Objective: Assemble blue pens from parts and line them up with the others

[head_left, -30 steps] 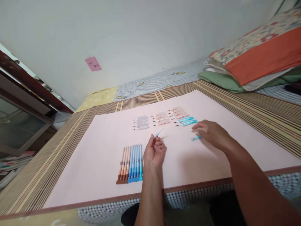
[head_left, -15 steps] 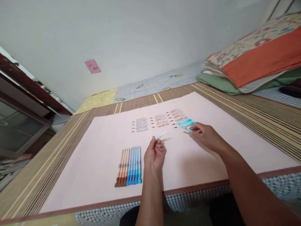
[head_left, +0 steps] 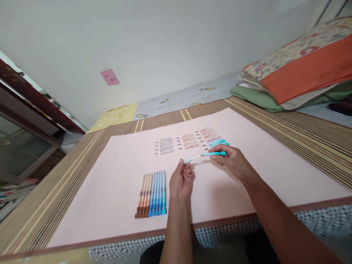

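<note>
My left hand [head_left: 182, 179] pinches a pale blue pen barrel [head_left: 188, 161] between thumb and fingers, its white end pointing right. In my right hand [head_left: 235, 161] is a turquoise pen part [head_left: 220, 153] with a clicker-like end, held nearly level. The two pieces meet or almost meet end to end; whether they touch I cannot tell. Just behind the right fingers lie loose turquoise pen parts [head_left: 221, 141], partly covered by that hand. Left of my left hand, brown-and-peach pens [head_left: 145, 194] and blue pens [head_left: 156, 194] lie side by side, with one turquoise pen [head_left: 164, 194] at the end.
A pale pink sheet [head_left: 90, 183] covers much of the striped mat [head_left: 90, 150]. Farther back are groups of clear pieces [head_left: 165, 146] and orange-patterned pieces [head_left: 189, 141] with dark-tipped thin rods. Folded bedding [head_left: 305, 73] is stacked at the right, against the wall [head_left: 170, 47].
My right hand has lifted the turquoise part off the sheet and moved it left, to the white end of the pale blue barrel. My left hand has stayed nearly still.
</note>
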Demonstrator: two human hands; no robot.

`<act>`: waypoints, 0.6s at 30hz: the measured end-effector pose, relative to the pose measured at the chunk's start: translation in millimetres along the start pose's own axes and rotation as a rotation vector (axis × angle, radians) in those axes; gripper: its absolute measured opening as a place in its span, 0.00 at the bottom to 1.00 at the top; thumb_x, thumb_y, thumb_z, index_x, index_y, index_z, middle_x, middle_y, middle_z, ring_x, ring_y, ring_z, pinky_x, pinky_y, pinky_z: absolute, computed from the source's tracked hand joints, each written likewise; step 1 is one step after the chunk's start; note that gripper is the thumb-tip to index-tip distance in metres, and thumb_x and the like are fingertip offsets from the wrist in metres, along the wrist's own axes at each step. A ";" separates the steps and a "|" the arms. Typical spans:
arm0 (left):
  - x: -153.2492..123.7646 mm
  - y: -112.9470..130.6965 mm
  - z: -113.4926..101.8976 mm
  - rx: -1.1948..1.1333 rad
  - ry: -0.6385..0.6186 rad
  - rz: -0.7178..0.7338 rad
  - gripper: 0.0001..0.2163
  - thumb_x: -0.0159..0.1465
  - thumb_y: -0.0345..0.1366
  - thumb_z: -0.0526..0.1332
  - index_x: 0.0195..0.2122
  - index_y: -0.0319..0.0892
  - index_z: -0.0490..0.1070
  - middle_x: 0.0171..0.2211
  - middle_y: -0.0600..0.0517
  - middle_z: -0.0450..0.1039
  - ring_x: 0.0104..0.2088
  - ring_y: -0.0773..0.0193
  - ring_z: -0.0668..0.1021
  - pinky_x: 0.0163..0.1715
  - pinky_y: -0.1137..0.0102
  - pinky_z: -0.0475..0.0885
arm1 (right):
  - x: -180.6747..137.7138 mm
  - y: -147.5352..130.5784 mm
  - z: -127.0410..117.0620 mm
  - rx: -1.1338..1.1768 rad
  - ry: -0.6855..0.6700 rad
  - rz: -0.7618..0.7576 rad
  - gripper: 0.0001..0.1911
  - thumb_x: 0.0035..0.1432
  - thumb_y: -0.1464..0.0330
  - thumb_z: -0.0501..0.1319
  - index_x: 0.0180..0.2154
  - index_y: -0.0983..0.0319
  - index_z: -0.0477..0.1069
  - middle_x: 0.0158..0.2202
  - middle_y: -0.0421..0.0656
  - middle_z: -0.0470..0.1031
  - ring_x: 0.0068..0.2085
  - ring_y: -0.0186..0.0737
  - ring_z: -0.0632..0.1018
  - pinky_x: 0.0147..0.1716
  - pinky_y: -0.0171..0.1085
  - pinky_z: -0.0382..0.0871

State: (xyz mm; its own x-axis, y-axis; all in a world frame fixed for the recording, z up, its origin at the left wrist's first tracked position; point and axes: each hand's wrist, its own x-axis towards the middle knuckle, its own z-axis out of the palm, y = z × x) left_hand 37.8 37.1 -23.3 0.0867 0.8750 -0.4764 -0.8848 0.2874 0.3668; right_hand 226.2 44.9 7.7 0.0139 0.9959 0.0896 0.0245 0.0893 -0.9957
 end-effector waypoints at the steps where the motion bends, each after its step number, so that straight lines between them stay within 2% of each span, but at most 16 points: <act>1: -0.5 -0.3 0.5 0.011 0.004 0.010 0.09 0.67 0.33 0.62 0.29 0.35 0.70 0.23 0.49 0.74 0.17 0.75 0.69 0.17 0.80 0.63 | -0.8 -1.7 0.5 -0.009 -0.007 -0.006 0.15 0.44 0.60 0.71 0.33 0.61 0.77 0.23 0.36 0.66 0.24 0.32 0.64 0.23 0.34 0.57; 10: -3.0 0.2 2.9 0.052 0.031 0.063 0.09 0.65 0.32 0.64 0.29 0.35 0.70 0.23 0.49 0.75 0.17 0.75 0.69 0.17 0.80 0.63 | 0.4 2.0 -3.7 0.014 0.017 -0.011 0.15 0.44 0.60 0.71 0.34 0.61 0.77 0.23 0.36 0.65 0.24 0.32 0.63 0.22 0.33 0.56; 14: -0.5 -1.9 -0.6 0.095 0.012 0.101 0.08 0.61 0.33 0.67 0.30 0.36 0.70 0.23 0.49 0.75 0.17 0.74 0.70 0.17 0.80 0.64 | -0.5 -0.8 -2.2 -0.012 -0.011 -0.039 0.14 0.44 0.61 0.71 0.33 0.61 0.77 0.28 0.39 0.70 0.27 0.34 0.67 0.24 0.34 0.60; 18: 0.4 -3.6 -2.5 0.155 -0.016 0.157 0.09 0.59 0.33 0.69 0.31 0.36 0.70 0.24 0.48 0.76 0.17 0.74 0.70 0.17 0.79 0.64 | -1.4 -3.2 2.5 -0.022 -0.049 -0.054 0.13 0.44 0.63 0.70 0.32 0.61 0.77 0.27 0.39 0.70 0.27 0.33 0.67 0.24 0.33 0.60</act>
State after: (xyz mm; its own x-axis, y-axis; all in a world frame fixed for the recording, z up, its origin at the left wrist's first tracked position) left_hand 39.8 35.5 -26.8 -0.0380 0.9193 -0.3916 -0.8070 0.2029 0.5546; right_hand 223.6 43.3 10.7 -0.0371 0.9892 0.1416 0.0460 0.1432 -0.9886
